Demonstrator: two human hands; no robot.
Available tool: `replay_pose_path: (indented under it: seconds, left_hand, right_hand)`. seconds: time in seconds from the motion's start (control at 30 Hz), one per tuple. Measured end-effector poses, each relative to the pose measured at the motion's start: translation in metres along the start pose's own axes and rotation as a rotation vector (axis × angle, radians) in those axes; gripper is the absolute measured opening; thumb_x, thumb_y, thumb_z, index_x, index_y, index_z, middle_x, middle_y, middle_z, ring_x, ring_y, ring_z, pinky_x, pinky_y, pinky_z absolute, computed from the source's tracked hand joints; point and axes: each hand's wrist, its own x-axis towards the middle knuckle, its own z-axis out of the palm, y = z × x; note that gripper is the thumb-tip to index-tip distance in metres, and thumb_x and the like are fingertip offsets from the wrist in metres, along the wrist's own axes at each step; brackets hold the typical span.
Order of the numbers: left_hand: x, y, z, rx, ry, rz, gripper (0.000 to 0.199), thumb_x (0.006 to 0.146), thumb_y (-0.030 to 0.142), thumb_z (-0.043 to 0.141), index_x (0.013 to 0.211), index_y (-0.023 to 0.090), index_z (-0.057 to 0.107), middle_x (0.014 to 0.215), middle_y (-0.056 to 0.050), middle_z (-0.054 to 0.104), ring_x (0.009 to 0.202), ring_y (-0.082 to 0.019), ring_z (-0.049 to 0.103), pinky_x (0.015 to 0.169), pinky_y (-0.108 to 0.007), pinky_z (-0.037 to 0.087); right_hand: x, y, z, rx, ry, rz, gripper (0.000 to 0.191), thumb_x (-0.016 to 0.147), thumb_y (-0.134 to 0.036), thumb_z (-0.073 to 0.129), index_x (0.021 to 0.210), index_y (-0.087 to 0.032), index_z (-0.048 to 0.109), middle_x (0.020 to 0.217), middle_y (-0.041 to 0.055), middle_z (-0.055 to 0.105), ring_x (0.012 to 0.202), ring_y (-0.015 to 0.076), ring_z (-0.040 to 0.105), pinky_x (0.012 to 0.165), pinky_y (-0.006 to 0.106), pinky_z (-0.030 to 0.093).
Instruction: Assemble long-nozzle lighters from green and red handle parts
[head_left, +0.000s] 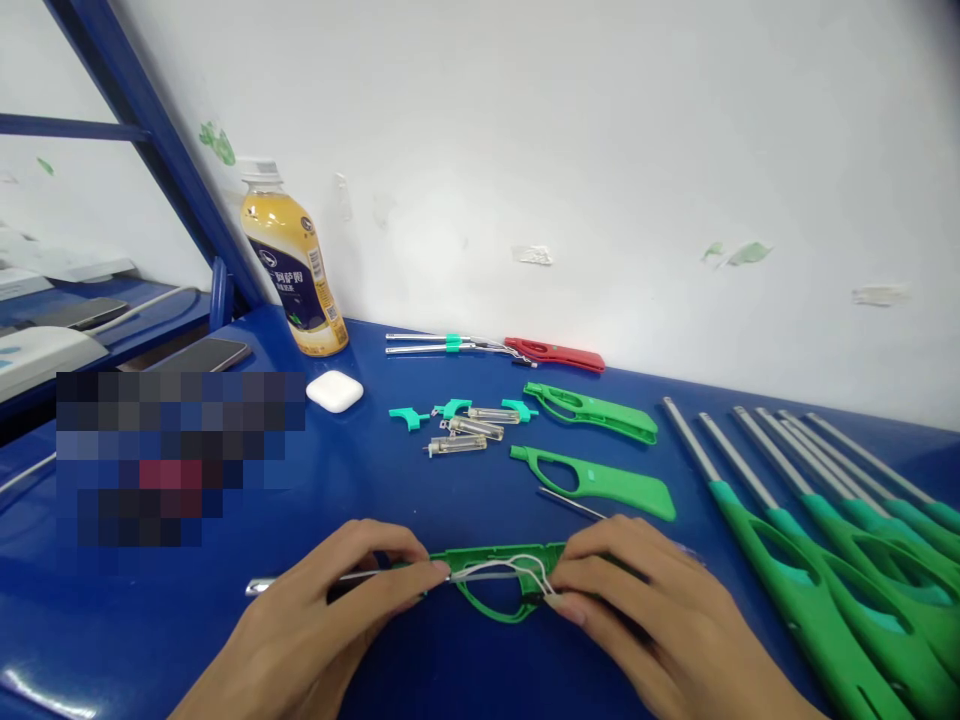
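My left hand (pixel 330 605) is closed, thumb and forefinger pinching a long lighter's metal tube (pixel 261 587) where it meets an opened green housing half (pixel 491 610). My right hand (pixel 660 605) is closed too, its fingertips on the white wires (pixel 534 566) at the housing's right part. The wires arch over the trigger loop, with a small black piece at their end. Much of the housing's right end is hidden under my right hand. Beyond it lie a green housing half (pixel 630 490), a second green half (pixel 607 412) and a thin screwdriver-like rod (pixel 570 502).
Several clear fuel tanks (pixel 457 444) and teal triggers (pixel 408 417) lie mid-table. Behind are a red housing (pixel 559 354) and metal tubes (pixel 420 349). Several assembled green lighters (pixel 765 570) lie right. A bottle (pixel 296 270), white case (pixel 334 391) and phone (pixel 199 355) stand or lie left.
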Motion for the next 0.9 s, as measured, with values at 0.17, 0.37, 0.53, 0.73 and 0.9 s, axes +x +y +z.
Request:
replay_pose_path:
  seconds: [0.17, 0.37, 0.53, 0.73, 0.9]
  left_hand:
    - [0.002, 0.003, -0.001, -0.036, 0.025, -0.010, 0.031, 0.116, 0.027, 0.045, 0.123, 0.037, 0.074, 0.115, 0.004, 0.073, 0.089, -0.004, 0.076, 0.080, -0.007, 0.054]
    - [0.001, 0.004, 0.000, -0.026, 0.013, -0.023, 0.031, 0.113, 0.022, 0.047, 0.117, 0.036, 0.075, 0.116, 0.003, 0.072, 0.090, -0.006, 0.076, 0.082, -0.008, 0.055]
    - [0.008, 0.006, -0.003, 0.018, 0.019, -0.010, 0.027, 0.114, 0.029, 0.049, 0.122, 0.033, 0.074, 0.111, 0.002, 0.076, 0.082, -0.007, 0.078, 0.075, -0.008, 0.059]
    - [0.011, 0.008, -0.008, 0.037, 0.026, 0.034, 0.025, 0.114, 0.028, 0.051, 0.126, 0.030, 0.073, 0.113, 0.000, 0.076, 0.092, -0.008, 0.080, 0.086, -0.010, 0.061]
    - [0.004, 0.004, -0.003, -0.061, -0.007, -0.001, 0.028, 0.110, 0.016, 0.055, 0.128, 0.031, 0.071, 0.119, 0.000, 0.073, 0.100, -0.009, 0.076, 0.090, -0.013, 0.059]
  right_hand:
    - [-0.003, 0.003, 0.002, -0.001, -0.005, 0.014, 0.023, 0.115, -0.041, 0.054, 0.104, -0.034, 0.072, 0.097, -0.0082, 0.077, 0.080, 0.0091, 0.074, 0.079, 0.023, 0.056]
    - [-0.003, 0.004, 0.001, 0.022, -0.042, 0.017, 0.022, 0.116, -0.040, 0.053, 0.105, -0.034, 0.071, 0.097, -0.0081, 0.076, 0.082, 0.0088, 0.075, 0.080, 0.024, 0.056]
    - [-0.003, 0.003, 0.001, 0.034, -0.067, 0.018, 0.023, 0.116, -0.041, 0.053, 0.104, -0.033, 0.071, 0.096, -0.0083, 0.077, 0.081, 0.0089, 0.075, 0.081, 0.025, 0.055]
    - [-0.002, 0.003, 0.000, 0.042, -0.072, 0.013, 0.023, 0.115, -0.040, 0.054, 0.103, -0.032, 0.071, 0.095, -0.0076, 0.077, 0.080, 0.0094, 0.076, 0.082, 0.025, 0.055]
    - [-0.002, 0.002, -0.002, 0.045, -0.074, 0.016, 0.023, 0.115, -0.039, 0.054, 0.103, -0.032, 0.072, 0.096, -0.0073, 0.077, 0.081, 0.0094, 0.076, 0.081, 0.024, 0.056]
